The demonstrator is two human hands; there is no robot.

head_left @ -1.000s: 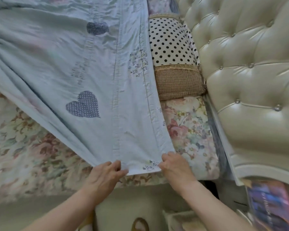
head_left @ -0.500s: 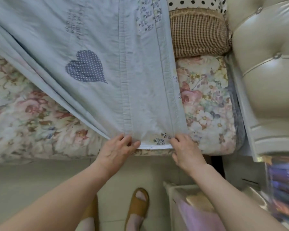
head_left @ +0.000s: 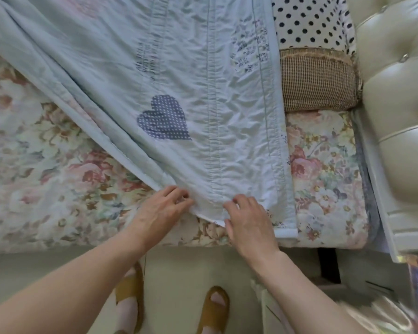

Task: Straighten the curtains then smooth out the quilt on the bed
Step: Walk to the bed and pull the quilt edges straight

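Observation:
A pale blue quilt (head_left: pixel 184 75) with a dotted heart patch lies slanted across the bed, over a floral sheet (head_left: pixel 46 169). Its near corner hangs at the bed's side edge. My left hand (head_left: pixel 165 208) pinches the quilt's bottom hem, fingers curled into the fabric. My right hand (head_left: pixel 247 220) grips the same hem a little to the right, close to the corner. Both arms reach in from below. No curtains are in view.
A polka-dot pillow (head_left: pixel 311 22) and a brown checked cushion (head_left: pixel 317 83) lie against the cream tufted headboard (head_left: pixel 396 104) at right. My feet in brown slippers (head_left: pixel 212 309) stand on the pale floor beside the bed. A low white stand (head_left: pixel 275 312) sits at lower right.
Both hands have shifted left along the hem, so the quilt's corner now shows right of my right hand. The view has tilted up a little, showing more of the pillows.

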